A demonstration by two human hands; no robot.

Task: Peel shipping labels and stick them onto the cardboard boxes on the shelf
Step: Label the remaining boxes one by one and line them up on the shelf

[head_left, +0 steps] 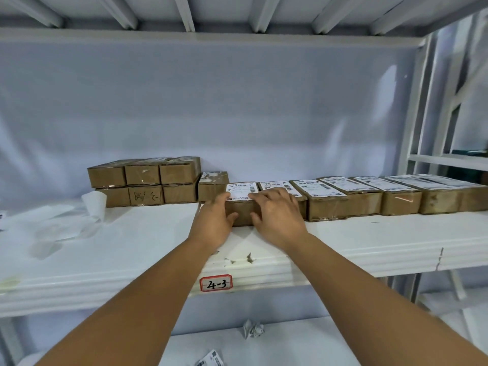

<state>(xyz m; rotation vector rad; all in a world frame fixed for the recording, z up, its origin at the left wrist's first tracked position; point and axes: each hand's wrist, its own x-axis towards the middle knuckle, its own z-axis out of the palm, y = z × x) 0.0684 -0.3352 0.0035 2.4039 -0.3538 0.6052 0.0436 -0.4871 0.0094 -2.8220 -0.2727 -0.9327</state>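
Backing paper: curled white strips lying loose at the far left of the shelf.
Unlabelled boxes: a two-high stack with one more on its right, left of and farther back than both hands. Their short ends face near and their long axis runs near to far.
Left hand: curled round the left end of the front box, thumb on its near face.
Front box: between the hands, with the label already on top.
Right hand: fingers spread flat on the box top at the label's right edge, apparently pressing and gripping nothing.
Labelled row: boxes side by side running off to the right.
Next reach: probably leftward, where the left hand is nearer.
Shelf: white, chipped at the near lip and tagged "4-3".
Room: pale wall behind and crumpled paper on the shelf below.
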